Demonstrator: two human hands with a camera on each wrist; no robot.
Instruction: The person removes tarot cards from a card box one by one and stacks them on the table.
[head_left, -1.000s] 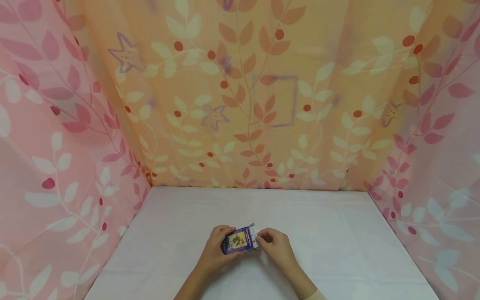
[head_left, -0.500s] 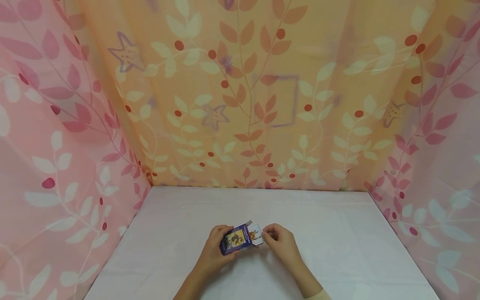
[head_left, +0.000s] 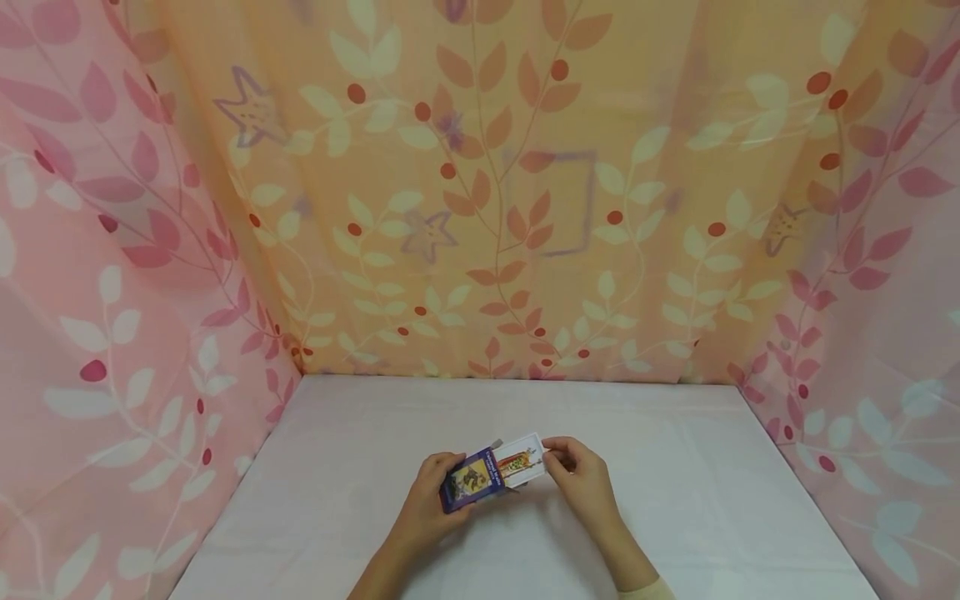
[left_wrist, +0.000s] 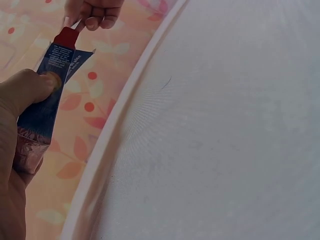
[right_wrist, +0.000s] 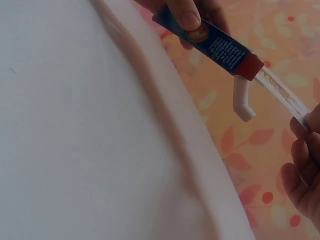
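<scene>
In the head view my left hand (head_left: pixel 429 500) grips a small dark blue tarot card box (head_left: pixel 472 481) with a yellow picture on its front. The box tilts up to the right, its end flaps open. My right hand (head_left: pixel 591 486) pinches the far end of the tarot cards (head_left: pixel 522 460), which stick well out of the box's mouth. The top card has a white border and a red and yellow figure. In the right wrist view the cards appear edge-on as a thin stack, with a white flap (right_wrist: pixel 241 97) hanging from the box. My left thumb (left_wrist: pixel 35 87) presses the box's narrow side.
A white cloth covers the table (head_left: pixel 360 433) under both hands. Behind it hangs a yellow-orange leaf-patterned curtain (head_left: pixel 652 292). Pink leaf-patterned curtains stand along the left side (head_left: pixel 150 300) and the right side (head_left: pixel 885 333).
My right hand has moved right and slightly away, drawing the tarot cards farther out of the box. The left hand and the box have stayed nearly in place.
</scene>
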